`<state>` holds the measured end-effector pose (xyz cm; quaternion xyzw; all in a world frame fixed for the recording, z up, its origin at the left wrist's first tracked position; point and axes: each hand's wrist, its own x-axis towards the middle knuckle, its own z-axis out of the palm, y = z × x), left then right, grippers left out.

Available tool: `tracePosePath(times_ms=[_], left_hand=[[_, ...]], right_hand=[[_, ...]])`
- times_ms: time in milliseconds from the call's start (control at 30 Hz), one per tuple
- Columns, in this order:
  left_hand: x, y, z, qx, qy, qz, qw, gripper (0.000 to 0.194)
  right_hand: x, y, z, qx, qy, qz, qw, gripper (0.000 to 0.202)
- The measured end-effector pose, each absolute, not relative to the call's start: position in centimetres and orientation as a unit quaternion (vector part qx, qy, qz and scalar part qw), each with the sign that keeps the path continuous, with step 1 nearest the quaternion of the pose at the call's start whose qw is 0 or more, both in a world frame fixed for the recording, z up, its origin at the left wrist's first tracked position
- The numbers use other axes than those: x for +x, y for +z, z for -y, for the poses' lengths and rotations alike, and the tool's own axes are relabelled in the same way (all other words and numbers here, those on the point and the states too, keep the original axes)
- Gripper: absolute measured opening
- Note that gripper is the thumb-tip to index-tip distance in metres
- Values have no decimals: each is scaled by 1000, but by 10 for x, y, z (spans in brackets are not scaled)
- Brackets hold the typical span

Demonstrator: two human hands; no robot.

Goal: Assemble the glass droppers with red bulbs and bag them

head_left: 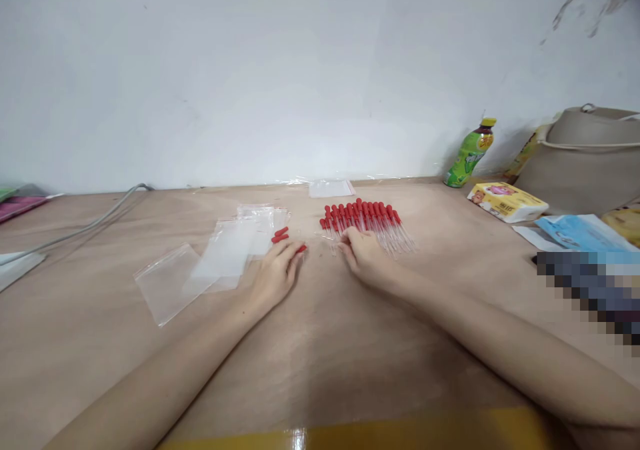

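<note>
Between the fingertips of my left hand (277,271) is a small red rubber bulb (301,248). Two more loose red bulbs (281,235) lie just beyond those fingers. My right hand (369,258) is closed in a pinch at the near side of a pile of droppers (367,215), and what its fingers hold, if anything, is too small to make out. The droppers have red bulbs pointing away and clear thin tubes pointing toward me. Left of my left hand, clear zip bags (225,253) lie overlapping on the brown table covering.
A white zip bag (331,189) lies by the wall. To the right are a green drink bottle (470,153), a yellow tissue pack (507,201), a blue packet (575,233) and a beige bag (590,163). A grey cable (100,215) crosses the left side.
</note>
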<state>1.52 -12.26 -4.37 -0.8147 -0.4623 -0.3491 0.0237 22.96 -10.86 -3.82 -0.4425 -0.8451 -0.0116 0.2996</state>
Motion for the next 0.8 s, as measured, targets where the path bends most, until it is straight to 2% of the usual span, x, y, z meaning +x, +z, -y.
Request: tracePosePath(times_ms=[133, 233, 800], left_hand=[[29, -42, 136, -835, -335, 435, -36, 19], [29, -42, 138, -844, -321, 427, -41, 17], [26, -42, 140, -830, -363, 415, -84, 13]], right_hand=[[248, -63, 118, -352, -55, 853, 382, 27], [247, -68, 125, -318, -53, 865, 385, 33], [242, -62, 125, -331, -25, 856, 395, 18]])
